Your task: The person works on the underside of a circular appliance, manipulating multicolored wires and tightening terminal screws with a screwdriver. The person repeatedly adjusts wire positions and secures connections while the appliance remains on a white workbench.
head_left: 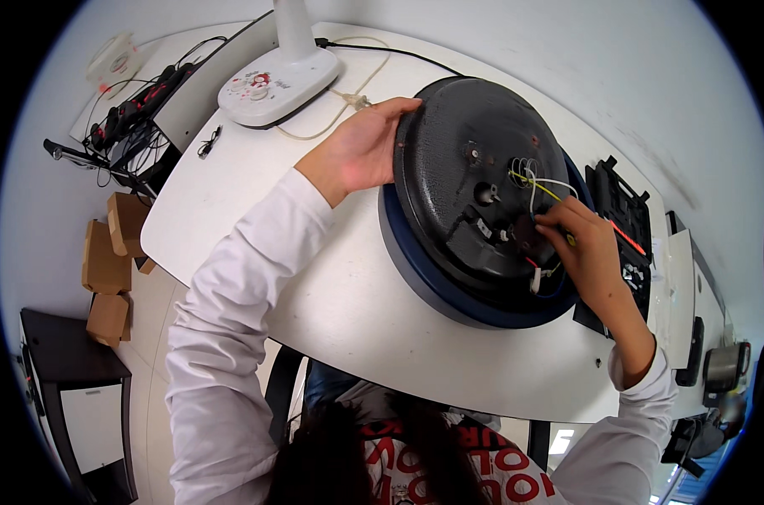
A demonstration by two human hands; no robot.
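Observation:
My left hand (pixel 361 150) grips the upper left rim of a black round metal pan (pixel 449 194), with its thumb on the edge and its other fingers partly hidden. The pan's underside faces me, tilted over a dark blue round base (pixel 411 278). A coiled spring (pixel 523 171), metal fittings and white and yellow wires show on this underside. Over its right side, my right hand (pixel 588 244) is closed, fingertips pinched on a thin wire (pixel 533 200). A small yellow and black piece shows by its fingers. Below that hand hangs a white connector (pixel 535 281).
Right of the base lies an open black tool case (pixel 622 202) with a red-orange stick across it. A white appliance stand (pixel 279 84) with knobs and a cord is at the back left. Cardboard boxes (pixel 108 261) and a dark cabinet (pixel 75 362) stand on the left.

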